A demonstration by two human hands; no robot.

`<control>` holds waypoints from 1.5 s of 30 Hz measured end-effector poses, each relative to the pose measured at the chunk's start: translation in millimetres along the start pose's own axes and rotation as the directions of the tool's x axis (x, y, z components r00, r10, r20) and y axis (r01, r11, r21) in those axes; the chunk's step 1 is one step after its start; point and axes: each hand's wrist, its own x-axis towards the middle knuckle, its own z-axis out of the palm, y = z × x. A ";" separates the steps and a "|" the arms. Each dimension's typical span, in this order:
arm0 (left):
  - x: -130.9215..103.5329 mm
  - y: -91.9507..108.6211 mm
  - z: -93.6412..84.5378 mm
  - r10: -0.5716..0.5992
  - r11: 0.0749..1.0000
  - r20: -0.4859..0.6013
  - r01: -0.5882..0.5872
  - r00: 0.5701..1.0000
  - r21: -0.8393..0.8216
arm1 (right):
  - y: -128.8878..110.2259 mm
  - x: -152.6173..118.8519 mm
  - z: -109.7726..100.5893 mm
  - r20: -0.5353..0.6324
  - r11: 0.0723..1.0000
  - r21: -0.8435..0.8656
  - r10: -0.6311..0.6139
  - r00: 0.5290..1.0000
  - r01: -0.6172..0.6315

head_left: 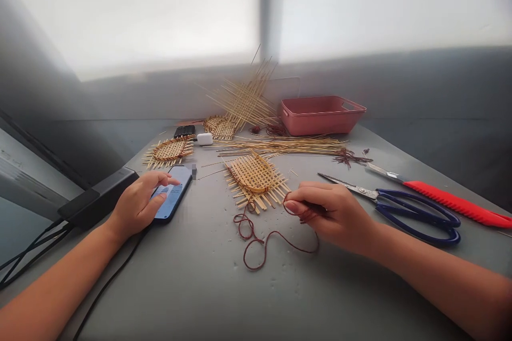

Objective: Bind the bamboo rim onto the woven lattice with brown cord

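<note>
My left hand [144, 200] rests at a phone [175, 194] with a lit screen, its fingers apart and a fingertip over the glass. My right hand [326, 208] is closed in a pinch on a dark red cord [264, 245], which loops across the table in front of it. The cord's far end reaches a woven bamboo piece [254, 176] in the middle, a flat lattice with a curved rim strip and loose strip ends sticking out. Right of my right hand lie scissors [376, 194] with blue handles, slightly open.
A red utility knife [456, 203] lies at the right. Behind are a pink basket [320, 120], bamboo strips [280, 145], more woven pieces [172, 150], a white case [205, 139] and cord bundles [348, 157]. A black power strip [98, 197] and cables are at the left edge.
</note>
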 end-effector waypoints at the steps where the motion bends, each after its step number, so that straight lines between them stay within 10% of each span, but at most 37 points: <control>1: -0.2 -0.5 0.0 0.004 1.000 0.005 -0.004 1.000 0.002 | -0.2 0.0 -0.3 0.003 1.000 -0.002 0.007 1.000 -0.007; 7: -0.2 1.8 -1.7 0.012 1.000 0.003 -0.012 1.000 0.019 | -2.9 -0.2 -1.2 0.008 0.999 -0.010 0.039 0.999 -0.039; 14: -13.4 38.0 -0.2 0.072 0.997 -0.253 -0.077 0.965 -0.011 | -3.7 -0.7 -3.1 0.019 0.999 -0.034 0.039 0.999 -0.039; 20: -11.7 116.3 14.7 -0.005 0.999 0.200 -0.004 0.980 0.045 | 15.2 1.0 -4.2 0.103 0.992 -0.030 0.121 0.987 -0.119; 25: 12.5 157.5 36.0 0.003 0.990 0.269 -0.042 0.963 0.136 | 32.0 1.3 -7.2 0.083 0.975 -0.009 0.221 0.972 -0.221; 45: 11.8 138.5 33.5 -0.025 0.973 0.479 0.132 0.877 -0.191 | 2.6 12.0 28.4 0.025 0.847 -0.191 0.509 0.861 -0.496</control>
